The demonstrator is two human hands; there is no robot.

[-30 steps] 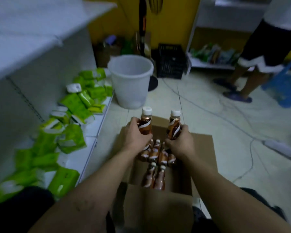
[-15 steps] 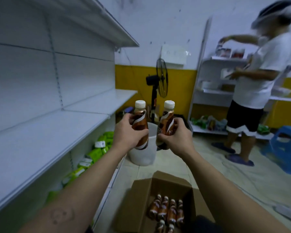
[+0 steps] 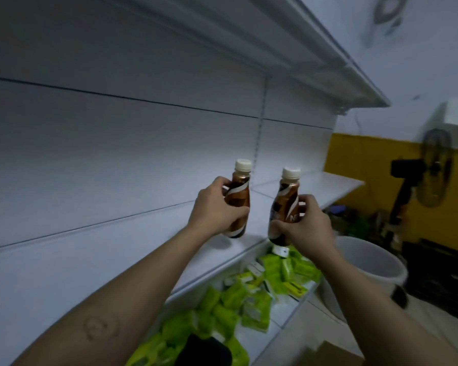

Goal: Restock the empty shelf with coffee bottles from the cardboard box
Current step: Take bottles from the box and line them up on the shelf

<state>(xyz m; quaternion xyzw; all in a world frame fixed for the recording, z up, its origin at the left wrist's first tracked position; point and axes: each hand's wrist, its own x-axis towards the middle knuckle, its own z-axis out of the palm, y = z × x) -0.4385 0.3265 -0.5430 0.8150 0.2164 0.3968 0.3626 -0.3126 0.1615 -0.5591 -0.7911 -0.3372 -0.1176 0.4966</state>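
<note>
Gripping one coffee bottle [image 3: 239, 199] mid-frame, the left hand [image 3: 215, 209] holds it above the white shelf [image 3: 117, 249]; the right hand [image 3: 303, 226] clasps another bottle [image 3: 284, 204] just right.

A single wide-angle view is taken from the person's head, faced forward and held close to the bare white metal shelf [image 3: 103, 265], which is seen obliquely, receding toward 2 o'clock. The frame is centred on the left brown plastic coffee bottle [image 3: 241, 194], gripped by the left hand [image 3: 212, 212], and the right brown plastic coffee bottle [image 3: 284, 204], gripped by the right hand [image 3: 307, 228]; forearms are admitted from 7 and 5 o'clock.
</note>
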